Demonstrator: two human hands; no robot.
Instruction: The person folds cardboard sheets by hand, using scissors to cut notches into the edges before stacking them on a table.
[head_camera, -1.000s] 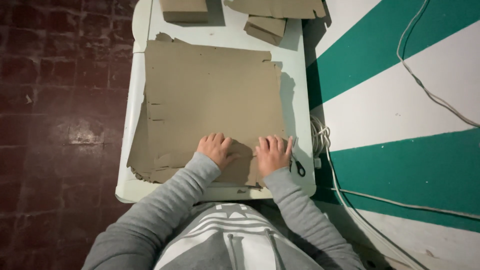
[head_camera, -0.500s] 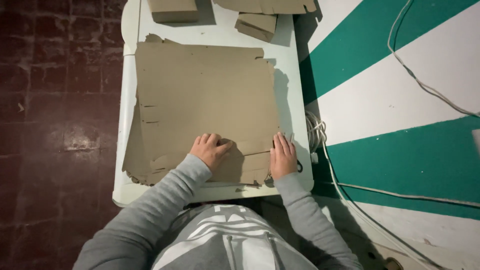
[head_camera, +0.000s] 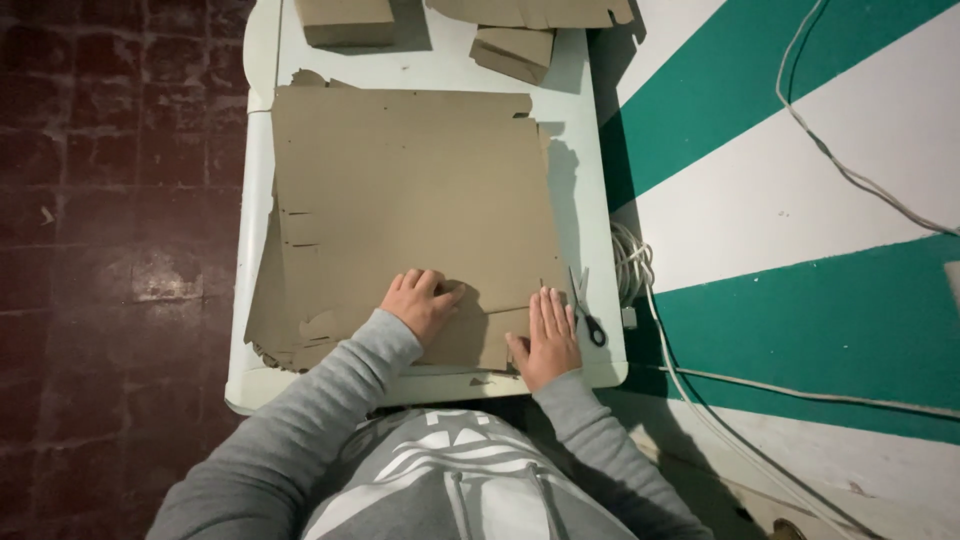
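**Head view: two hands pressed on a cardboard sheet**

Head camera looks straight down on a white surface (head_camera: 600, 200) that carries a large brown cardboard sheet (head_camera: 410, 200) with ragged, notched edges along its left side. The sheet covers most of the surface and overhangs its left edge slightly.

The left hand (head_camera: 422, 305) rests on the near part of the sheet with its fingers curled under, knuckles up; its grip is loosely closed but holds nothing that can be seen. The right hand (head_camera: 548, 335) lies flat and open, palm down, fingers together, at the sheet's near right corner. Both sleeves are grey.

A pair of scissors (head_camera: 587, 310) lies on the surface just beside the right hand, close to the right edge. Smaller cardboard pieces (head_camera: 515, 50) sit at the far end of the surface, well apart from the hands. White cables (head_camera: 632, 265) hang coiled by the surface's right edge, in front of a green and white striped wall (head_camera: 800, 180). Dark red brick floor (head_camera: 110, 200) lies to the left.
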